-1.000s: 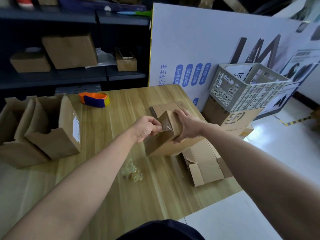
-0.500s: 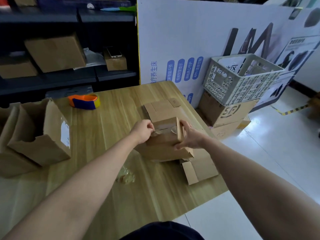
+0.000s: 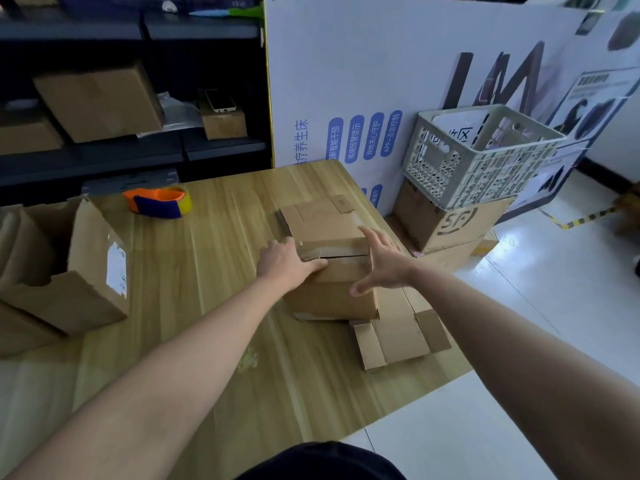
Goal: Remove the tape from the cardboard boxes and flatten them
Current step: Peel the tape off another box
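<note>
Where left hand [image 3: 289, 263] grips, box [image 3: 333, 299] sits.

You face a pale wood table [image 3: 194, 278] on a glossy white tiled floor [image 3: 561, 306] that shines with soft reflections; a black-and-yellow stripe [image 3: 581, 220] crosses the floor at the far right. Behind the table you have dark shelves [image 3: 138, 157]; a white board [image 3: 381, 64] with blue print stands just beside them; a grey crate [image 3: 481, 157] sits before it.
</note>
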### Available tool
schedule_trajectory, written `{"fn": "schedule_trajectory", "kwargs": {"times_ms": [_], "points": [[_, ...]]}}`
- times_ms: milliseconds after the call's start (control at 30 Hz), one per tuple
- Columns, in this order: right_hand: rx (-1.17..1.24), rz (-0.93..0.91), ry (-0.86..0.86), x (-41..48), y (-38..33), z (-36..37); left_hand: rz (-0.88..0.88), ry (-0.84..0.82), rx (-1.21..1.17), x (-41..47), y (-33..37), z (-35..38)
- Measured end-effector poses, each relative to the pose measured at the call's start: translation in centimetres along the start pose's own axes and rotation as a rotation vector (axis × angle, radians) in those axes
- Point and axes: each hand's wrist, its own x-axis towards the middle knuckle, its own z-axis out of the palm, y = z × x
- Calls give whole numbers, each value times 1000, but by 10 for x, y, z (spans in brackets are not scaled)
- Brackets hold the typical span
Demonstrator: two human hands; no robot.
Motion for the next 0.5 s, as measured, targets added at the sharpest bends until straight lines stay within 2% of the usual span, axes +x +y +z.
{"fn": "schedule_trajectory", "kwargs": {"times_ms": [100, 167, 400, 500], "points": [[-345, -131, 42, 12, -25, -1, 11, -12, -28, 0, 11, 1], [-427, -97, 9, 19, -38, 5, 15, -17, -30, -1, 13, 0], [-344, 13, -77, 22, -36, 14, 103, 49, -190, 2, 0, -1], [-315, 36, -104, 20, -34, 12, -77, 113, -347, 10, -29, -5]]}}
